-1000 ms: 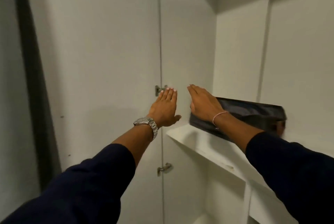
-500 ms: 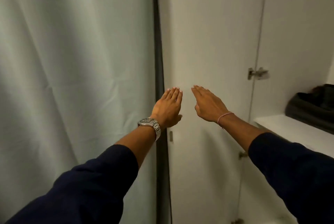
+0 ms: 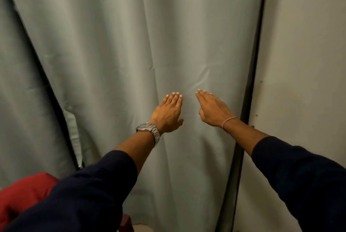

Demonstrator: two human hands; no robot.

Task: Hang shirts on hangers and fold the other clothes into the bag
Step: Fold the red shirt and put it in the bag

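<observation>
Both arms reach forward in dark navy sleeves, palms down, side by side in the middle of the view. The left hand (image 3: 168, 113) has its fingers straight and held together, thumb out to the right, holding nothing. A silver watch (image 3: 148, 129) sits on that wrist. The right hand (image 3: 212, 109) is just beside it, a small gap between them; its fingers are straight too, close together and pointing far and a little left, and it holds nothing. A thin pink bracelet (image 3: 229, 121) circles the right wrist.

Behind the hands hangs a grey-green curtain (image 3: 112, 44) that fills most of the view, falling in long folds. Whether the fingertips touch the curtain cannot be told. A dark gap runs down its left part, with a lighter hem showing at the edge. To the right of the curtain a dark upright strip (image 3: 252, 82) separates it from a pale panel (image 3: 303, 63) on the far right.

At the near left corner, partly hidden by the left sleeve, lies a red cloth (image 3: 22, 196); what garment it is cannot be told. No shirts, hangers or bag show.
</observation>
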